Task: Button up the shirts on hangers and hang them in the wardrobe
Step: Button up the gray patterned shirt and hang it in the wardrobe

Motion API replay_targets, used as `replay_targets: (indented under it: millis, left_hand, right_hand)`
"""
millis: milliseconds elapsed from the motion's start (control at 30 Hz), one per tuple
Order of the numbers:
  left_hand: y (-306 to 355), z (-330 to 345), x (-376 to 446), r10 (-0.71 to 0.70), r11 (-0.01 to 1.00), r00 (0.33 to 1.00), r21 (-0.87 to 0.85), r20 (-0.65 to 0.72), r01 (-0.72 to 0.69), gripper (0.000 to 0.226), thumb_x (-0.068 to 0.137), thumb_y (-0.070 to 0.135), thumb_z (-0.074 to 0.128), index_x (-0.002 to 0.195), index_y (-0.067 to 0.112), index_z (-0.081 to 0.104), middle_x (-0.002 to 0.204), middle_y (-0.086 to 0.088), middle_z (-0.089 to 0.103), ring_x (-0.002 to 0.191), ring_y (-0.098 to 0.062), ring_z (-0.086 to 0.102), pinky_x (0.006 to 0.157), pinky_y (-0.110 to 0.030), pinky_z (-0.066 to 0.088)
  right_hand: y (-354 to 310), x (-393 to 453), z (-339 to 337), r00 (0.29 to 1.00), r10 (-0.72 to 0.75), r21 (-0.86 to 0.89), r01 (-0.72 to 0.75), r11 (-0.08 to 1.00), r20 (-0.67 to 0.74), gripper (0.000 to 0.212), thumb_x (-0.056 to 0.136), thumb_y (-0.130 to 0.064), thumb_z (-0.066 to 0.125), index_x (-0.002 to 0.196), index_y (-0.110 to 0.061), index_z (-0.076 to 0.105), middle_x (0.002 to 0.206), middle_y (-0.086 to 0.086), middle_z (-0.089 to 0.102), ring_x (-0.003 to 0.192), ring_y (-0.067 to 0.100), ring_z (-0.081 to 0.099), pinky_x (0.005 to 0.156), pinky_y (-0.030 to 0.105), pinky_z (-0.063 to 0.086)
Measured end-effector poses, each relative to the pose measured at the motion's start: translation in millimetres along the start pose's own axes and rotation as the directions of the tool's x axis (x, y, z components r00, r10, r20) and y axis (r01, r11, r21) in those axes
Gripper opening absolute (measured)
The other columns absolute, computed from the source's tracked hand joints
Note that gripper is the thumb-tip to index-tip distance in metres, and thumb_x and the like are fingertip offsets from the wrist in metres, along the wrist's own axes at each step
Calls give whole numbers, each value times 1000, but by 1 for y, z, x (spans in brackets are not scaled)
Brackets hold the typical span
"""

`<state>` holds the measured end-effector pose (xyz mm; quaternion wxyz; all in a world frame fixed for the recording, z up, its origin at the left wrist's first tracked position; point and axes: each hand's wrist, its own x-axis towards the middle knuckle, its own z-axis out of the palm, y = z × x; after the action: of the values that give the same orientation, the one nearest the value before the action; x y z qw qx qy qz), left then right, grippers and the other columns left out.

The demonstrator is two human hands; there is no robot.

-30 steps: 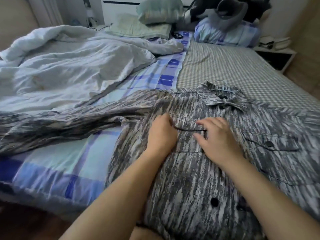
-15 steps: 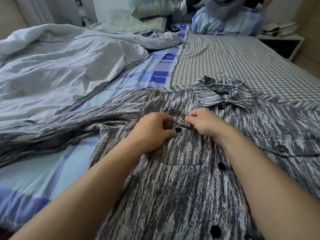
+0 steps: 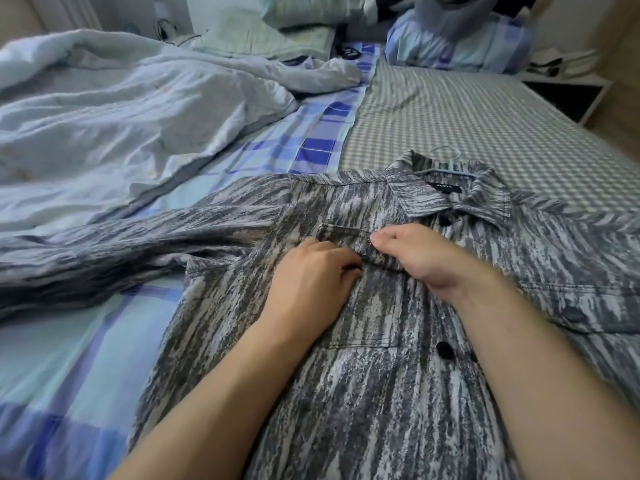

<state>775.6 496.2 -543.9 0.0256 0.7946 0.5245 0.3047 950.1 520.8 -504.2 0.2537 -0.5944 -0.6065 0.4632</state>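
A grey-and-white streaked shirt (image 3: 374, 393) lies flat on the bed, collar away from me, with a pale blue hanger (image 3: 450, 169) showing in the collar. Black buttons run down its front placket. Both hands work at the flap of the left chest pocket (image 3: 360, 306). My left hand (image 3: 311, 275) pinches the cloth at the flap's lower edge, fingers curled. My right hand (image 3: 415, 254) grips the flap from the right, thumb on top. The pocket button is hidden under my fingers.
A rumpled white duvet (image 3: 114, 112) covers the bed's left side. Blue plaid sheet (image 3: 69, 358) lies under the shirt's left sleeve, grey checked sheet (image 3: 467, 112) on the right. Pillows (image 3: 457, 46) sit at the head. A bedside table (image 3: 571, 88) stands at far right.
My hands went from lying flat on the pocket to pinching its flap. The black pocket button seen half a second ago is now covered by my fingers. The view tilted downward.
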Motion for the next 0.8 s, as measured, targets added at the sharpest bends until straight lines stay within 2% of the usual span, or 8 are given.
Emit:
replay_targets:
  millis: [100, 200, 367, 467, 600, 667, 733, 800]
  left_hand:
    - [7, -2, -2, -109, 993, 994, -46, -14, 109, 6, 93, 25, 69, 95, 22, 73, 86, 6, 72, 78, -14, 62, 73, -30, 50]
    - [11, -7, -3, -313, 929, 950, -208, 0, 307, 6, 91, 30, 70, 89, 24, 70, 77, 10, 69, 70, -7, 62, 68, -31, 50]
    - [8, -9, -2, -411, 856, 912, -337, 20, 393, 5, 89, 31, 74, 87, 26, 73, 76, 14, 69, 73, -3, 63, 74, -32, 56]
    - [8, -10, -3, -409, 854, 912, -339, 28, 394, 6, 92, 31, 73, 92, 26, 75, 78, 14, 70, 74, -2, 63, 75, -31, 55]
    - [10, -8, -3, -419, 857, 908, -319, 25, 405, 6, 94, 30, 70, 93, 26, 74, 78, 12, 70, 76, -7, 63, 75, -33, 54]
    - [10, -8, -2, -429, 843, 903, -343, 35, 414, 4, 92, 29, 72, 90, 26, 74, 78, 12, 70, 77, -8, 64, 75, -33, 53]
    - [9, -8, -2, -429, 833, 902, -363, 49, 416, 4, 90, 28, 74, 88, 26, 73, 78, 13, 70, 78, -7, 64, 75, -31, 52]
    - [11, -9, -4, -424, 838, 905, -363, 38, 407, 7, 89, 29, 76, 91, 27, 69, 81, 13, 71, 80, -10, 65, 77, -33, 53]
  right_hand:
    - [2, 0, 1, 1000, 8, -1, -8, 1000, -3, 23, 99, -34, 61, 102, -13, 72, 121, 10, 70, 119, 28, 62, 113, 52, 40]
    - [-1, -3, -2, 1000, -5, -18, 5, 1000, 4, 19, 94, -31, 70, 81, -18, 74, 94, 10, 75, 97, 31, 70, 100, 54, 51]
    - [-7, -5, 2, 999, -18, -43, 16, 999, -45, 17, 91, -33, 74, 84, -18, 78, 91, -2, 77, 98, 20, 70, 104, 52, 47]
    - [-8, -6, 3, 999, -29, -98, 25, 995, -43, 16, 92, -30, 72, 85, -18, 80, 101, -7, 76, 103, 12, 67, 109, 48, 45]
    - [-14, -11, -4, 1000, -14, -209, 19, 978, 28, 19, 96, -22, 67, 93, -7, 78, 117, -3, 73, 104, 17, 67, 107, 44, 46]
    - [-19, -15, -3, 997, -13, -230, 30, 973, 77, 18, 97, -15, 64, 86, -15, 79, 105, -1, 74, 91, 11, 65, 97, 44, 50]
    - [-21, -14, 2, 996, -29, -241, 49, 969, 87, 26, 97, -9, 59, 81, -15, 79, 84, 13, 74, 74, 16, 60, 80, 50, 54]
    - [-21, -14, 7, 998, -31, -204, 41, 978, 50, 28, 97, -2, 56, 83, -10, 79, 72, 13, 67, 62, 15, 59, 62, 37, 52]
